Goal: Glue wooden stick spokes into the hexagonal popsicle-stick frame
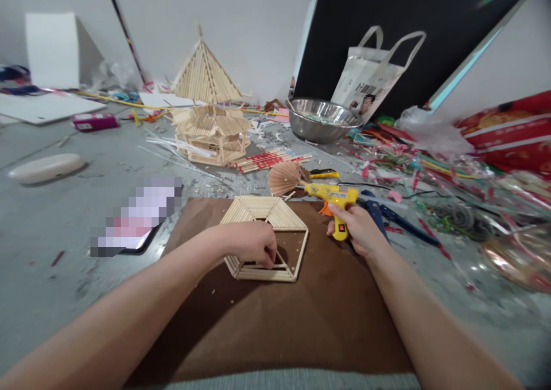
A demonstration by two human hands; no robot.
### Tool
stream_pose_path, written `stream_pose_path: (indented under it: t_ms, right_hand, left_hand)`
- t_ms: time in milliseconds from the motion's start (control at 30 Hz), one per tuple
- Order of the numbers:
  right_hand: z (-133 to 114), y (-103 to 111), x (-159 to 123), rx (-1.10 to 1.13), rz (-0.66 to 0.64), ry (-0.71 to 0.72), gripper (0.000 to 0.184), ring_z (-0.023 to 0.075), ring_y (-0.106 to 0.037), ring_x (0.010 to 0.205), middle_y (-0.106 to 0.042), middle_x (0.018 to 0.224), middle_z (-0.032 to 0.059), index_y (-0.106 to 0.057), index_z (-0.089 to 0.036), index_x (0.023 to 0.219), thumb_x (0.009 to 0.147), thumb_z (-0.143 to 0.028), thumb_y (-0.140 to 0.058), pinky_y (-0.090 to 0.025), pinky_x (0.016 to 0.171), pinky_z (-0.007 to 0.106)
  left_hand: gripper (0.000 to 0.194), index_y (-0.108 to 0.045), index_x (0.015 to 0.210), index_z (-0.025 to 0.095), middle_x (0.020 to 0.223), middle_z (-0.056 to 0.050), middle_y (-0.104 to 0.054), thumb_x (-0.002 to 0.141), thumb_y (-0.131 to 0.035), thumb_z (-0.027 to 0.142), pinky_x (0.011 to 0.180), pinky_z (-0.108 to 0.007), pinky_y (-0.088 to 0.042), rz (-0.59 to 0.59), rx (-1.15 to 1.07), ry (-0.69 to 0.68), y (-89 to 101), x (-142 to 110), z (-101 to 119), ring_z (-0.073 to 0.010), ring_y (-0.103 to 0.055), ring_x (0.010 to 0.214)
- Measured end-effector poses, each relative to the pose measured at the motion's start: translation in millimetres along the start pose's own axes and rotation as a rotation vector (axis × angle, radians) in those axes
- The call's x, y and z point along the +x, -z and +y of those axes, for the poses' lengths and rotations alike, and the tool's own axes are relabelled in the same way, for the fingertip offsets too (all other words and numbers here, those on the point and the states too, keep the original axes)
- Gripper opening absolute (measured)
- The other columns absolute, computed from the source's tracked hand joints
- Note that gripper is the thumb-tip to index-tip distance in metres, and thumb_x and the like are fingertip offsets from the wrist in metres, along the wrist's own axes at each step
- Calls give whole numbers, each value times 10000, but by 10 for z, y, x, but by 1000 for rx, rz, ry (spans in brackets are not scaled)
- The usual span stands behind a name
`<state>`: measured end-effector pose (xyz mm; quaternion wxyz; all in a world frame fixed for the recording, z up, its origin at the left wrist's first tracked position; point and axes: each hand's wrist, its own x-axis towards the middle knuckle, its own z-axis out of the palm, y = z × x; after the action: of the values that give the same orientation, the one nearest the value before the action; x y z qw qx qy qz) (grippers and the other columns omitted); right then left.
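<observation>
A flat hexagonal panel of thin wooden sticks (287,221) lies on a brown sheet (284,327). Some of its wedges are filled with rows of sticks, while the right one is bare. Over the panel's middle, my left hand (253,242) is closed, its fingertips pinched on a wooden stick (278,265) along the near inner row; the hand covers much of the panel's left half. Wrapped around the handle of a yellow hot glue gun (333,196) is my right hand (353,226). The gun's nozzle points left, just beyond the panel's far right corner.
Behind the panel stands a stick-built pavilion (210,132). A pleated brown paper fan (286,178), yellow cutter (325,173) and blue-handled pliers (400,223) lie near the gun. Left is a phone (140,218); farther back is a metal bowl (322,129). Loose craft scraps (413,172) spread right.
</observation>
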<state>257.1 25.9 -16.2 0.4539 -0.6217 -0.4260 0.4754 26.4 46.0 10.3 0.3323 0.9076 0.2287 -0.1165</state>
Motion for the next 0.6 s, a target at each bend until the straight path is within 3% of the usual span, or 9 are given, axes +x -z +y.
stream_pose_path:
  t_ms: [600]
  right_hand:
    - [7,6,2,-3,-5,6,232,107,-495,350,-520,418,-26,-474,-151,783,668,-328,-570,-383,370,201]
  left_hand:
    - [201,-661,777,164,710,-12,-652,656,-528,256,514,-176,-323,-39,-25,-8,20,-16,14,-81,-502,571]
